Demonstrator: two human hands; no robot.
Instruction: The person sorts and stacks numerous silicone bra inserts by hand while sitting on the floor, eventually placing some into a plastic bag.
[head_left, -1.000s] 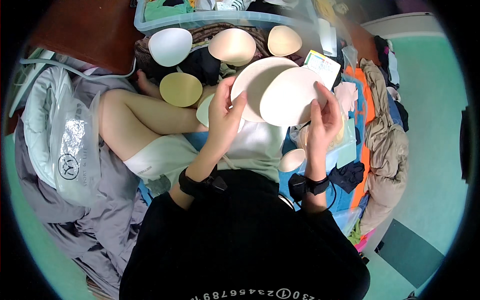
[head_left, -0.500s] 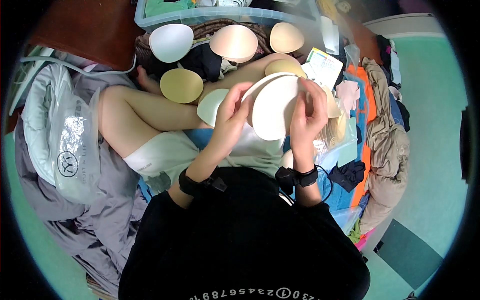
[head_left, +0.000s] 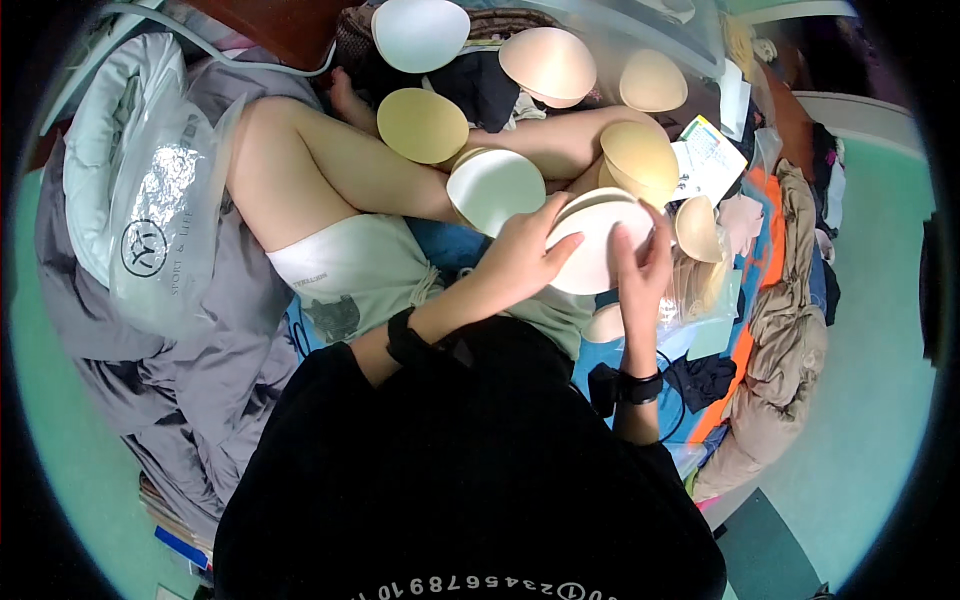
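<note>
- Grey bedding [head_left: 180,400] lies bunched on the left, with a shiny plastic bag [head_left: 165,230] on top of it.
- Next comes the person's bare leg [head_left: 330,180], stretched out across the blue mat.
- Beside the leg sit loose foam cups: a yellow cup [head_left: 422,125], a white cup [head_left: 420,32] above it, and a pale cup [head_left: 495,188] near the knee.
- In the middle, the left hand [head_left: 520,262] grips the near edge of a cream foam cup [head_left: 598,245].
- The right hand [head_left: 640,270] curls round the other edge, fingers over the rim. Both hands are holding this one cup stack, just over the lap.
- A second ago the hands held two cups apart, side by side. Now the cups are pressed together, one inside the other, so I think that pair is nearly nested.
- Farther right sit a tan cup [head_left: 640,155], a paper card [head_left: 712,155], and a brown coat [head_left: 790,330] on the floor.
</note>
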